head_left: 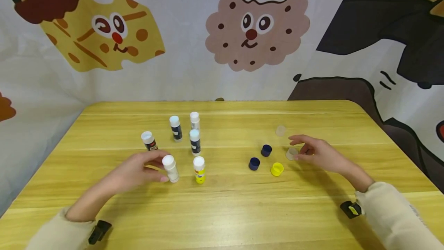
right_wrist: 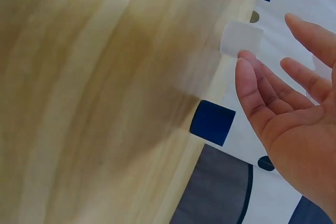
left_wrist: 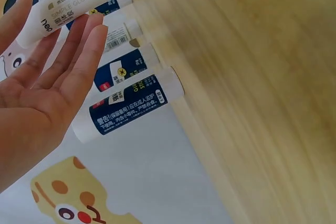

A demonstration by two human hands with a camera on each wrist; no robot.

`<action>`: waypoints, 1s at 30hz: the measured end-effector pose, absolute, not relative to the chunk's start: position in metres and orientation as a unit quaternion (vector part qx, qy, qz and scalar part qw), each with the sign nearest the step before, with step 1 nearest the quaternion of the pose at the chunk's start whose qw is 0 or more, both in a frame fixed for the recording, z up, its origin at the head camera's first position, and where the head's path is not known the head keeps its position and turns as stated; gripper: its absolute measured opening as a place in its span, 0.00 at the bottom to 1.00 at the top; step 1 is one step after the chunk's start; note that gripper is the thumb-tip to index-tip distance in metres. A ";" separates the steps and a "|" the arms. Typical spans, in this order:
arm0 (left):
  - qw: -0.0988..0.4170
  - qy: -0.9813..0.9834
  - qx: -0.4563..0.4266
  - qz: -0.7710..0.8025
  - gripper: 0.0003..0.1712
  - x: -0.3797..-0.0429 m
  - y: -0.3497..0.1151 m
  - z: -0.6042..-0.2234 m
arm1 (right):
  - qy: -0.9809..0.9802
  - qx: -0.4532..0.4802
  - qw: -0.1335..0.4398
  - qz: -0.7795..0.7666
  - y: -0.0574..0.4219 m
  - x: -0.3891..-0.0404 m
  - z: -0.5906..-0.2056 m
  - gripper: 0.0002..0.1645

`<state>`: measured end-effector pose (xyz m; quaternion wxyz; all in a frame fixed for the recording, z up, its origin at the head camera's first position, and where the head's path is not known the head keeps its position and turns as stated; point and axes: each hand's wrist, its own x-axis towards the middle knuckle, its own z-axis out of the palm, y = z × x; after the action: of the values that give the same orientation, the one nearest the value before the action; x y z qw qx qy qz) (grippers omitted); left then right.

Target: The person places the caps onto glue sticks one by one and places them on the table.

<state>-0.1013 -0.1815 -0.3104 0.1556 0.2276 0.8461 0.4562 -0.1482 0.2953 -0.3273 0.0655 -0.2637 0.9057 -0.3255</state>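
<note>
My left hand (head_left: 135, 171) has its fingers extended around a white glue stick (head_left: 171, 169), thumb on the near side. In the left wrist view the white stick's lettering (left_wrist: 79, 1) shows between thumb and fingers. Beside it stands a yellow-labelled glue stick (head_left: 199, 171); behind are dark-labelled sticks (head_left: 195, 143) and another white one (head_left: 195, 120). My right hand (head_left: 320, 153) is spread beside a translucent cap (head_left: 292, 153), fingertips right at it. In the right wrist view its thumb stands apart from that cap (right_wrist: 240, 39).
Left of the right hand lie two blue caps (head_left: 266, 150) and a yellow cap (head_left: 277, 169). Another translucent cap (head_left: 280, 130) sits farther back. A blue cap (right_wrist: 212, 123) also shows near the right fingers. A printed cloth (head_left: 187, 49) hangs behind the wooden table (head_left: 222, 211).
</note>
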 end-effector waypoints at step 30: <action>0.131 0.863 0.212 0.439 0.18 -0.104 -0.175 -0.319 | 0.925 -0.215 0.084 -0.302 0.290 -0.151 -0.334 0.20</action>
<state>-0.1037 -0.1755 -0.3194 0.1313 0.2122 0.8631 0.4390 -0.1513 0.2903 -0.3341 0.0839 -0.2151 0.9248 -0.3023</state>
